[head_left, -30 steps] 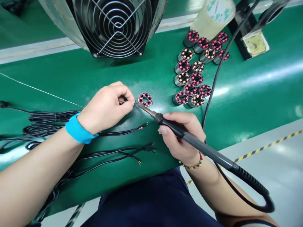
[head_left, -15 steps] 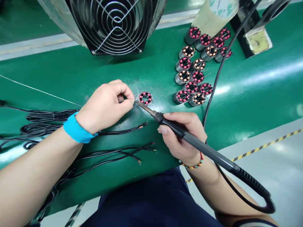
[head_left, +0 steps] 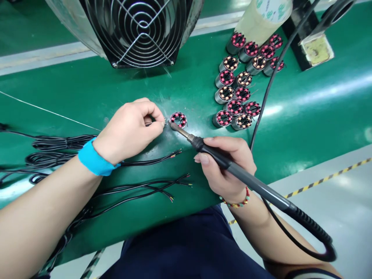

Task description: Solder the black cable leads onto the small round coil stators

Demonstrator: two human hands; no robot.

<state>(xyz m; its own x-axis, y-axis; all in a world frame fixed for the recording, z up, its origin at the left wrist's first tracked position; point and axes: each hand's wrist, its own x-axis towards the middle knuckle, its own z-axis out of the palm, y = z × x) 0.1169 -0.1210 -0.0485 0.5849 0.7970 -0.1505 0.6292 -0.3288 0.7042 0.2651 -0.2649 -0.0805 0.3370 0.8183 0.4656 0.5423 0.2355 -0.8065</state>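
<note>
My right hand [head_left: 223, 181] is wrapping a slim black-and-grey soldering iron [head_left: 255, 184] beside a small round pink-wound coil ring [head_left: 183, 118].

The ring is lying on the glossy green tabletop [head_left: 305, 128], just past my left hand [head_left: 136, 128], whose thumb and forefinger are pinching something thin, with fine silvery wire ends [head_left: 166, 121] poking out; the iron's metal tip is overlapping the ring's near-left edge, and I can't tell whether it's touching. I'm reading this as soldering at those ends; the next move is calling, I judge, for a steady pinch and light tip contact. Farther out, a thin silvery strand [head_left: 49, 111] is running toward the left wrist, black cables with coloured stripped ends [head_left: 148, 163] are lying nearer the body, and metal cylinders with pink or copper-coloured windings [head_left: 223, 119] are standing rightward.
</note>
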